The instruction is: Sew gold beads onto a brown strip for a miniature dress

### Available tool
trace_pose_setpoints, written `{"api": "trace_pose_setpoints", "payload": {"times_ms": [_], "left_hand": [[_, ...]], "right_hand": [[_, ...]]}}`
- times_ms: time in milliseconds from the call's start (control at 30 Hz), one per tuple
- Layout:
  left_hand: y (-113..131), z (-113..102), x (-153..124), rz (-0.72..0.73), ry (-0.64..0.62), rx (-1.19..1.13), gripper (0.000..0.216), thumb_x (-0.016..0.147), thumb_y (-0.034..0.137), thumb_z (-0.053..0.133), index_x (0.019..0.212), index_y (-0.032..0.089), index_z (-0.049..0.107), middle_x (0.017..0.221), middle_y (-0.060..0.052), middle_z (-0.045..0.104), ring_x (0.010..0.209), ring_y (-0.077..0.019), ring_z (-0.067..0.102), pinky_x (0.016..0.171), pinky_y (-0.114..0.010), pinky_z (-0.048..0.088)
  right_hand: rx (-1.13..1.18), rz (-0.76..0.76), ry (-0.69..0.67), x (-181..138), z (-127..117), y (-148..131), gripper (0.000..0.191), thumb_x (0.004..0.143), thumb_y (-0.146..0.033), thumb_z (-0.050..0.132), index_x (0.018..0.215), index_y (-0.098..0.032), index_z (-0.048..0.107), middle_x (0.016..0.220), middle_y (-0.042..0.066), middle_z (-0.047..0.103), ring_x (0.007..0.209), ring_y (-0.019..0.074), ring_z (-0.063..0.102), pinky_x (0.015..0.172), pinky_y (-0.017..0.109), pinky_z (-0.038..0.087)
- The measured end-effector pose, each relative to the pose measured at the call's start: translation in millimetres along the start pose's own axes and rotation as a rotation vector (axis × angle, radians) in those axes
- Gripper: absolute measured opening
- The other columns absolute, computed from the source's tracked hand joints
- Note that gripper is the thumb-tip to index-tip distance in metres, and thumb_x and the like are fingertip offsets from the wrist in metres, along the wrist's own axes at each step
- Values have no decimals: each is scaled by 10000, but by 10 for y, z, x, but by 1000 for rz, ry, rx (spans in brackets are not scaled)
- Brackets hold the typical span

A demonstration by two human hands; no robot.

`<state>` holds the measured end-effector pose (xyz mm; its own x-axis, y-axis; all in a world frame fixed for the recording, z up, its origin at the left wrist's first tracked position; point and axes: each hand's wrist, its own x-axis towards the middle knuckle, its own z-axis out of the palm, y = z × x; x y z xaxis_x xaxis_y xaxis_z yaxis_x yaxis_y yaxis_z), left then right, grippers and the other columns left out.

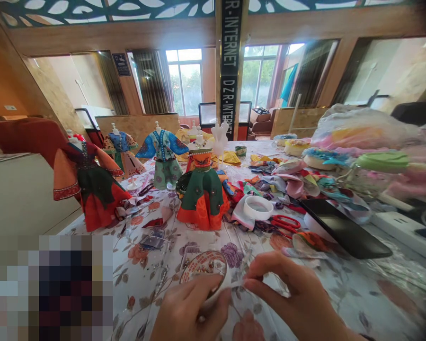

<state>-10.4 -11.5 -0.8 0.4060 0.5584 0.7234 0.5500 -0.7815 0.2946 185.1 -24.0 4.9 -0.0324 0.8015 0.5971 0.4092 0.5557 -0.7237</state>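
Observation:
My left hand point(191, 308) is closed low in the middle of the view, thumb and fingers pressed together. A pearl-like bead point(201, 319) shows against its curled fingers. To its right, my right hand point(294, 293) pinches with thumb and forefinger. A thin whitish strip point(237, 283) stretches between the two hands' fingertips, blurred; its exact kind cannot be made out. Just behind my left hand lies a round patterned dish point(213, 258) with small beads in it, partly covered by the fingers. Beyond it stands a doll-sized form in a green and orange-red dress point(203, 189).
More dressed doll forms point(88, 180) stand at the left and back. Red scissors point(286, 223), a white ring point(258, 207) and fabric scraps point(291, 177) lie to the right. A black phone point(344, 227) leans near a white power strip point(401, 229). Plastic bags point(369, 125) are piled behind.

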Motion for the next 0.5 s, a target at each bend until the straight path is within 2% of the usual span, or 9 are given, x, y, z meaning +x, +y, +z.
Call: {"api": "trace_pose_setpoints", "payload": {"times_ms": [100,167,300,400,500], "left_hand": [[0,6,-12,-11,35,23,179,871,218,567,1048,188,562,691,35,703,549,-96,680,558,-151,544],[-6,-10,-4,30,37,33,217,882,233,567,1091,172,557,751,11,730,593,-100,699,592,-149,557],[-40,-56,6,125,17,57,163,857,214,620,1016,183,599,781,0,737,647,-112,709,616,-162,567],[-62,-83,-11,104,39,61,185,821,161,653,1001,185,620,733,16,720,611,-102,694,584,-157,566],[-58,-99,-2,69,73,71,147,815,169,656,960,187,642,739,14,727,601,-94,690,511,-124,547]], "right_hand": [[-61,-68,22,2,1,3,120,757,-175,712,795,-240,618,657,-63,691,552,97,660,552,138,543],[-91,-103,28,10,3,5,108,768,-184,705,798,-238,616,659,-56,696,552,105,664,539,145,545],[-148,-157,37,20,5,22,93,792,-220,694,819,-240,607,670,-53,701,562,113,675,555,166,553],[-209,-227,-2,1,-5,64,85,823,-201,660,869,-255,612,715,-48,701,630,119,680,605,187,556],[-336,-325,-57,-18,-40,146,184,860,-174,606,1019,-266,605,848,-13,723,773,150,689,707,238,562]]}}
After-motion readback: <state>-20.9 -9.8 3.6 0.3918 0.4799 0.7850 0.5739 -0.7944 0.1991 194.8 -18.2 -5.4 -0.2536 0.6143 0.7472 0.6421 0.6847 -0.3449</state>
